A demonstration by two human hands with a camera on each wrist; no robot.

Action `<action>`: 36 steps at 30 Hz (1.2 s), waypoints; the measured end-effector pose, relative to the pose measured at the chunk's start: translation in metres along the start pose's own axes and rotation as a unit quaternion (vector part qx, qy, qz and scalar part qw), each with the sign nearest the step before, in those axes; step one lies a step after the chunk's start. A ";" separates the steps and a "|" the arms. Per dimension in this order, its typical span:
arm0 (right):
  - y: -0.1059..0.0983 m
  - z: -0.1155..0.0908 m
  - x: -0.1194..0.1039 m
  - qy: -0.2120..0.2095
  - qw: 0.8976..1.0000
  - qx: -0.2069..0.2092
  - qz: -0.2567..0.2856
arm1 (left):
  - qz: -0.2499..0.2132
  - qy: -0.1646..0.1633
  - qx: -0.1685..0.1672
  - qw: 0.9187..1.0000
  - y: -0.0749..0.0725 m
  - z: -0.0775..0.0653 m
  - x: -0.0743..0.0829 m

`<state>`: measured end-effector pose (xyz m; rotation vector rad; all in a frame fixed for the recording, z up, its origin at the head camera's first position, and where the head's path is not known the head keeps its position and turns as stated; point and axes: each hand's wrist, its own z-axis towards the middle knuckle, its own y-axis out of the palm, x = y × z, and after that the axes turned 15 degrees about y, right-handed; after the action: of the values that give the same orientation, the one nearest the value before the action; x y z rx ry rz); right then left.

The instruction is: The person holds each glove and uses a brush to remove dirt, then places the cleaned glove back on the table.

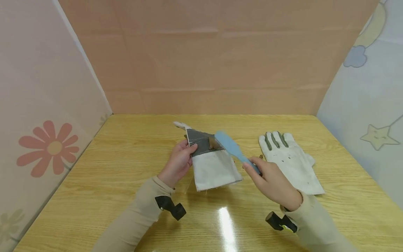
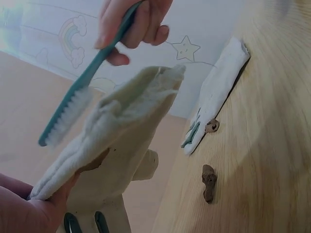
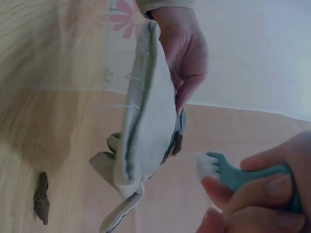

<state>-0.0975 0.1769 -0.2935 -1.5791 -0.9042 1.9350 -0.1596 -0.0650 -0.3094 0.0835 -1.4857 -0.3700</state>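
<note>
Nearest, the two beige sleeves (image 1: 140, 206) end in small black wrist-worn devices (image 1: 171, 206), and a bright streak of glare lies between them on the yellow wood-grain table (image 1: 126, 154). Beyond the right cuff, the right hand (image 1: 272, 180) has its fingers curled round the handle of a light-blue plastic brush with white bristles (image 1: 231, 145). The left hand (image 1: 179, 159) pinches a white cloth work glove with a grey palm patch (image 1: 215, 169), thumb on the grey and the other fingers behind. That glove is raised above the table in front of the person, its cuff towards them, with a brown clump (image 1: 214, 142) stuck on the patch; the right wrist view shows the bristles just beside this clump, with a gap. To the right, a second white glove with dark green strips between its fingers (image 1: 291, 164) lies flat, brown specks on its back. The left wrist view shows a twisted brown lump (image 2: 209, 184) on the wood and a smaller brown lump (image 2: 212, 125) by that glove's fingers. Farthest back stands a creased peach-coloured backdrop (image 1: 220, 63).
</note>
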 end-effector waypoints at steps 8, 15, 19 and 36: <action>0.008 0.011 -0.001 0.042 0.998 -0.044 0.018 | 0.002 0.002 -0.021 1.000 0.005 -0.003 0.000; 0.003 0.002 0.005 0.077 0.994 -0.078 -0.001 | -0.008 0.006 0.009 1.000 -0.002 0.000 -0.002; -0.003 0.000 0.004 0.061 0.996 -0.060 0.002 | -0.012 0.014 0.007 1.000 -0.003 0.001 0.000; 0.006 0.011 0.003 0.086 0.991 -0.095 0.028 | 0.003 0.015 -0.013 1.000 -0.001 0.000 0.000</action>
<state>-0.1090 0.1732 -0.2989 -1.8668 -1.0049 1.7597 -0.1593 -0.0662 -0.3095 0.0639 -1.4518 -0.3824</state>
